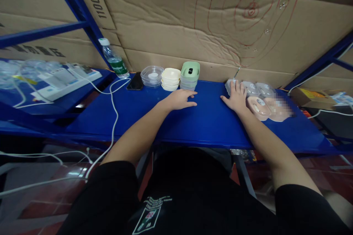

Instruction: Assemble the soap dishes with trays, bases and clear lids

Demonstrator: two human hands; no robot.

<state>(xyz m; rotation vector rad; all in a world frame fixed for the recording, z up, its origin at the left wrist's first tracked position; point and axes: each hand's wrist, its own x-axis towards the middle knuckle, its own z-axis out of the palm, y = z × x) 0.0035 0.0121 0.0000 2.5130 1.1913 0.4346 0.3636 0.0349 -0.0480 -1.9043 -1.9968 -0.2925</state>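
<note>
My left hand [182, 100] is held over the blue table [204, 117], fingers apart and nothing in it, just in front of the stacked containers. Those are a clear stack [152, 76], a cream stack [171, 79] and a green-topped stack [190, 75]. With fingers spread, my right hand [237, 95] lies at the left end of a group of packed containers and partly covers a clear one [228, 86]. Beside it are further clear containers [251, 88] and a pink container [259, 107]; another at the right is blurred out.
A water bottle [117, 62] and a dark phone [135, 82] stand and lie at the back left. A white cable [116, 110] crosses the table's left part. Behind is a cardboard wall [165, 18]; blue frame posts flank both sides. An open cardboard box [313, 101] is at the right.
</note>
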